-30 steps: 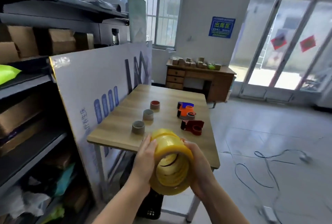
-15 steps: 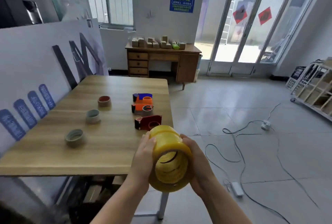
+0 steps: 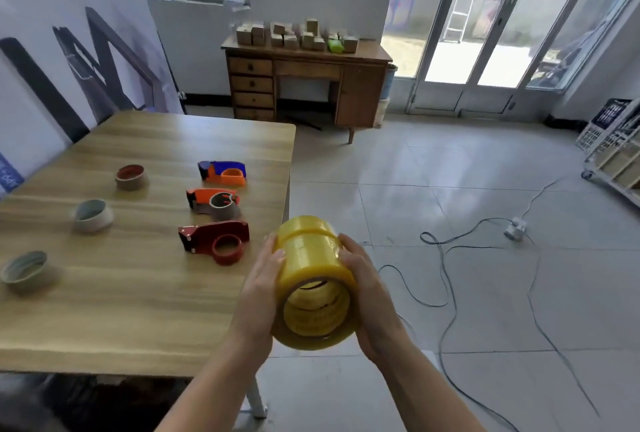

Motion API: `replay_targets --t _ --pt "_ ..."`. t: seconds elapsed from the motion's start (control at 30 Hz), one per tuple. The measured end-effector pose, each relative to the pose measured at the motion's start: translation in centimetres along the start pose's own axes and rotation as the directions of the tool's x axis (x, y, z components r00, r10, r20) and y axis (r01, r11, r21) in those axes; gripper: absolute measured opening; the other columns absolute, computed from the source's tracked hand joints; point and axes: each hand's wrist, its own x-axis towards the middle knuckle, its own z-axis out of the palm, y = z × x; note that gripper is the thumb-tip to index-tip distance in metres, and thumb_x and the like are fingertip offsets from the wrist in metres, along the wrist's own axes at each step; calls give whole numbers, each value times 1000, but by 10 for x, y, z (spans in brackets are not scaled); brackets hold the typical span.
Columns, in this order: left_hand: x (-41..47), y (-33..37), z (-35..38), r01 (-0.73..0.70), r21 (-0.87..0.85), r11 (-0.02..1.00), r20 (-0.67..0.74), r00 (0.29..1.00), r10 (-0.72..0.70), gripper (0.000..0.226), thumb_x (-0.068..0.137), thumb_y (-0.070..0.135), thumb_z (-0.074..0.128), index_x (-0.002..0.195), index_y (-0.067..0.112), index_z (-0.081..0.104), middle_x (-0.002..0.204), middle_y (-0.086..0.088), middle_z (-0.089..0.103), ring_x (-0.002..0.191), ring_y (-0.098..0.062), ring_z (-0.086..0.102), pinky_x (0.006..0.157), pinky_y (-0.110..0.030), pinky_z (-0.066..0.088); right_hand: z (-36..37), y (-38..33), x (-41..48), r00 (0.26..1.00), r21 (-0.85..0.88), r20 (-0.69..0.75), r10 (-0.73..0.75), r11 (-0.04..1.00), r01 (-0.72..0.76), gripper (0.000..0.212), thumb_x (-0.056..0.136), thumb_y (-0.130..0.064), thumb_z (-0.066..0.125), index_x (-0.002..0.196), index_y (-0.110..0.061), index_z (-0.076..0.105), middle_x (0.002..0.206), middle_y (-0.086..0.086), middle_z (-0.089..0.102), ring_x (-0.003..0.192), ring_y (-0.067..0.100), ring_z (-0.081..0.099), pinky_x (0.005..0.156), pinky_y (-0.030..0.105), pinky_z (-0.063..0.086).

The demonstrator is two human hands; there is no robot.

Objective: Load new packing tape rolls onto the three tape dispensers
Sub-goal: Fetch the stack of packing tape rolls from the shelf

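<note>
A person's left hand (image 3: 259, 288) and right hand (image 3: 369, 296) grip stacked yellow tape rolls (image 3: 311, 260) between them, by the table's (image 3: 138, 314) right edge; three dispensers (image 3: 212, 203) lie on it.

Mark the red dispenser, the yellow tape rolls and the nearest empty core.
red dispenser (image 3: 221, 231), head view, red body
yellow tape rolls (image 3: 308, 251), head view, outer side
nearest empty core (image 3: 33, 281), head view, outer wall

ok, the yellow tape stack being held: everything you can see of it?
The stack of tape rolls is a glossy, translucent yellow cylinder with a groove near its far end. Its hollow core faces the camera, axis tilted away and upward. The left hand and right hand clasp its sides, holding it in the air just off the right edge of the table.
</note>
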Motion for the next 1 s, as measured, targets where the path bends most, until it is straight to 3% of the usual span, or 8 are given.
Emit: replay_targets --t 0.17,0.27,0.37,0.57,0.83,1.0 --pt "76 -12 29 -39 -12 999 -33 999 39 56 83 49 50 138 39 44 141 -1 48 125 -28 51 105 -54 41 -33 -5 75 1000 8 -3 -8 1000 8 58 75 -51 52 132 -40 47 129 1 55 110 21 62 87 38 55" --pt "127 -15 43 -57 -32 998 -63 997 55 56 83 49 49 139 43 41 145 4 43 127 -25 49 105 -51 42 -47 -10 129 1000 -19 21 -1 1000 1 62 74 -51 52 135 -40 47 130 1 56 109 20 63 82 35 56" --pt "178 -12 54 -56 -32 998 -119 992 52 54 90 47 48 142 43 34 150 10 35 135 -21 39 111 -49 36 -56 -23 184 998 -42 61 17 999 -14 63 71 -53 55 133 -40 48 129 0 56 107 20 64 75 30 55" --pt "268 7 65 -45 31 998 -202 978 51 68 80 56 43 145 41 30 153 14 29 141 -14 30 116 -46 27 -64 -42 287 991 -4 113 78 997 -78 54 76 -44 55 128 -36 56 128 3 61 108 22 65 81 34 53" --pt "380 19 65 20 108 994 -333 943 17 71 79 62 38 147 43 25 154 13 27 141 -16 28 115 -47 28 -61 -51 418 952 -28 242 188 982 -187 63 72 -51 61 131 -32 54 129 5 61 112 24 63 88 39 53" --pt "459 27 69 20 56 998 -451 892 8 72 77 62 40 146 42 28 152 9 32 139 -18 32 114 -47 31 -58 -65 514 912 -125 359 198 979 -164 54 77 -50 55 128 -32 56 124 4 64 109 22 65 85 36 53"
